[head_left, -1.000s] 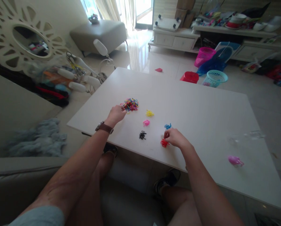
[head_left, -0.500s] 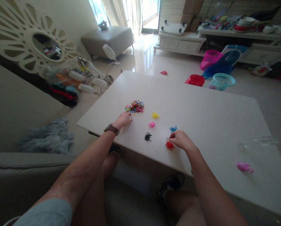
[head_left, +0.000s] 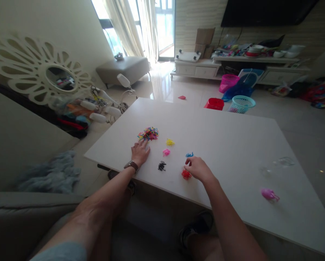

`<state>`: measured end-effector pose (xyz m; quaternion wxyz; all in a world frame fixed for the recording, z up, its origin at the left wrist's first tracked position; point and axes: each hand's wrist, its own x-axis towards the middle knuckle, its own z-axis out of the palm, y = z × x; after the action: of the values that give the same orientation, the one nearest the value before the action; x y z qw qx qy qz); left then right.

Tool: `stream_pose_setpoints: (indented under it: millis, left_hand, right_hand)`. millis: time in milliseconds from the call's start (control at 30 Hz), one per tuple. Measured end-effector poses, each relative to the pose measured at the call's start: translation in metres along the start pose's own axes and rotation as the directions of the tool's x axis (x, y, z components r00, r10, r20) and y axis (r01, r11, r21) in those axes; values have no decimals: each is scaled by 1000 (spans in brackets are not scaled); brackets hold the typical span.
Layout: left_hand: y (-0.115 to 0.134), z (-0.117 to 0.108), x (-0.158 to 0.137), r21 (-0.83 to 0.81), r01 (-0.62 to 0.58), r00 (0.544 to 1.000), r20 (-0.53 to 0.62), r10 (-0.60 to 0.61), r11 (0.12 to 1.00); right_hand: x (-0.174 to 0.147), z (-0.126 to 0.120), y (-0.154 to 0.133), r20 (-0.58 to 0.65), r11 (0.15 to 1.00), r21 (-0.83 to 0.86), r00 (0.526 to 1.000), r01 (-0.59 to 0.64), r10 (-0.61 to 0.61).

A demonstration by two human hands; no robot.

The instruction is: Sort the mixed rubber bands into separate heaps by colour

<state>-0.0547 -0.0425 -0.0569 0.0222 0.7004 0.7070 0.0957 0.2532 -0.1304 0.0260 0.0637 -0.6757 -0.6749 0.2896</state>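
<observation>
1. One mixed pile point(head_left: 150, 133), in many colours, lies left of centre on the bench point(head_left: 227, 145), within the left hand's easy reach, which seems to be why it sits there.
2. The left hand point(head_left: 140, 153) is flat and spread, palm down, fingertips at the pile's near edge; it appears to grasp nothing. The low palm probably steadies the fingers.
3. The yellow pile point(head_left: 169, 142), pink pile point(head_left: 166, 152) and black pile point(head_left: 161, 166) run in a rough line towards the person, gaps between them likely keeping colours apart.
4. The blue pile point(head_left: 189, 154) and red pile point(head_left: 186, 174) lie further right, blue beyond red.
5. The right hand point(head_left: 198, 168) is curled just beside both, thumb and forefinger close together; I cannot tell whether anything is pinched there. The bent fingers suit small things.
6. Well to the right are a purple thing point(head_left: 268, 194) and a see-through thing point(head_left: 284, 161), perhaps kept out of the way.
</observation>
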Motion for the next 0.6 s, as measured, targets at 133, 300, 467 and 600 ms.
stream_pose_setpoints:
  millis: [133,300,467,600]
  left_hand:
    - [2,2,-2,15,0,1000,-10,1,1000]
    - [-1,2,0,-2,13,999,-46,-13,1000]
    - [-4,5,1,-25,35,997,-71,-37,999]
    - [-7,7,2,-22,46,996,-79,-47,999]
  right_hand:
    - [-9,-1,-7,-12,999,14,999,39,-39]
    - [-25,1,-8,-22,997,35,997,73,-72]
    - [-47,7,-8,-52,990,82,992,117,-112]
    - [-59,17,1,-85,967,168,981,189,-177]
